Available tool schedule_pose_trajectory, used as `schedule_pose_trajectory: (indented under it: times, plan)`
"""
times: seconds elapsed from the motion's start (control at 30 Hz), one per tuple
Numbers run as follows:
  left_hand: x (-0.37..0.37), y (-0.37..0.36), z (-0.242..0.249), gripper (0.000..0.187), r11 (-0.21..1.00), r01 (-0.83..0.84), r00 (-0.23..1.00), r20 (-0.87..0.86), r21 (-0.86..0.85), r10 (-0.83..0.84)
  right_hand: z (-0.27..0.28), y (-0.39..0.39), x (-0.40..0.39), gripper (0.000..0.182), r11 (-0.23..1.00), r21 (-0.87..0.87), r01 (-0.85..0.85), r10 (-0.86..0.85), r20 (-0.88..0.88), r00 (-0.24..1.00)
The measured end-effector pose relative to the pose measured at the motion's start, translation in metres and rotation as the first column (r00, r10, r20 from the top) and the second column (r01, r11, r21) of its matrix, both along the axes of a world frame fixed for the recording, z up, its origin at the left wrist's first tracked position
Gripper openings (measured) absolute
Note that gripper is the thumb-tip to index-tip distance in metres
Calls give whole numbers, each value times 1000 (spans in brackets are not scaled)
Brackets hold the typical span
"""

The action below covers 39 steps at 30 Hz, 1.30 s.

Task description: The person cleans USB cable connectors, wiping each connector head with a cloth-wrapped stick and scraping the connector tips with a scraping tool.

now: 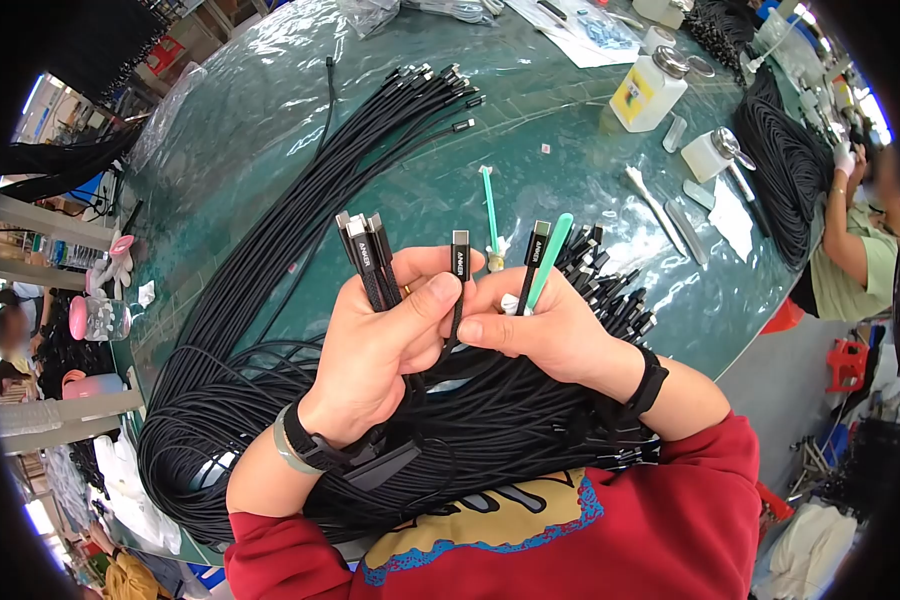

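My left hand [375, 335] is closed on several black cables, whose connector ends [367, 250] stand up above the fist. Between its thumb and forefinger is one more black connector [460, 256], pointing up. Close beside it, my right hand [540, 315] pinches a black cable connector [536, 247] together with a green stick [552, 255]; a bit of white material shows at its fingers. Beneath both hands lies a large coiled bundle of black cables [230, 400], with connector ends fanned out at the upper middle and to the right of my right hand.
On the green table [420, 180] are another green stick [490, 205], two bottles with metal caps [650, 90], white-handled tools [660, 215] and a white cloth [730, 220]. A coiled cable bundle [775, 170] lies at the right, near another person [855, 240].
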<state>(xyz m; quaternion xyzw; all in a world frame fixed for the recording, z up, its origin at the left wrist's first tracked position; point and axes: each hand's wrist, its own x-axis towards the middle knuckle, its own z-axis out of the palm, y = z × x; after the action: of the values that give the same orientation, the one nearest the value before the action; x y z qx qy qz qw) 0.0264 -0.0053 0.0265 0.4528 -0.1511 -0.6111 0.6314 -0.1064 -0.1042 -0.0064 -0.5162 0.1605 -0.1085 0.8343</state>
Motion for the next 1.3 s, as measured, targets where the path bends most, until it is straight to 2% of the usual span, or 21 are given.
schedule_pose_trajectory:
  times: [0.07, 0.17, 0.3, 0.47, 0.57, 0.7, 0.83, 1.0, 1.1, 1.23, 1.27, 1.3]
  plan:
    - [-1, 0, 1, 25, 1000, 3, 1000, -21, -8, -3, -1, 1, 0, 9, 1000, 0, 12, -12, -5, 1000]
    - [-8, -2, 2, 25, 999, -32, 964, 265, -4, 32, -2, 3, 1, 9, 999, 8, 43, -43, 28, 999]
    - [-9, 0, -3, 27, 995, -93, 928, 360, -29, 97, -1, 3, 1, 9, 998, -40, 40, -40, -8, 999]
    - [-5, 1, -2, 30, 992, -121, 935, 338, 30, 104, 1, 1, 0, 11, 1000, -30, -5, 3, -60, 998]
    - [0, 1, -6, 32, 997, -70, 986, 154, 40, 63, -2, 1, 1, 12, 990, 94, -104, 101, 44, 994]
    - [-1, 1, -3, 30, 1000, -22, 996, 84, 11, 21, 4, 2, 0, 13, 999, -9, -45, 44, -64, 997]
    - [2, 1, -5, 31, 1000, 17, 999, 34, -20, -16, -9, 5, 4, 11, 999, -34, 16, -15, 46, 999]
    - [-2, 1, -6, 30, 1000, -18, 997, 78, -23, 20, -12, 4, 6, 10, 997, -74, 23, -16, 98, 995]
    - [-4, 0, -5, 31, 998, -60, 991, 118, -2, 60, 2, 4, 5, 10, 1000, 12, 18, -18, -18, 1000]
    - [-3, 0, -8, 29, 999, -31, 985, 168, -25, 35, -8, 3, 4, 13, 999, 12, 39, -39, -26, 999]
    - [-2, 0, -10, 29, 999, -32, 985, 169, -26, 36, -7, 3, 5, 13, 999, 11, 38, -38, -26, 999]
    - [0, -1, -13, 31, 997, 3, 996, 91, -73, 3, -7, 3, 6, 13, 999, 22, 43, -42, -25, 999]
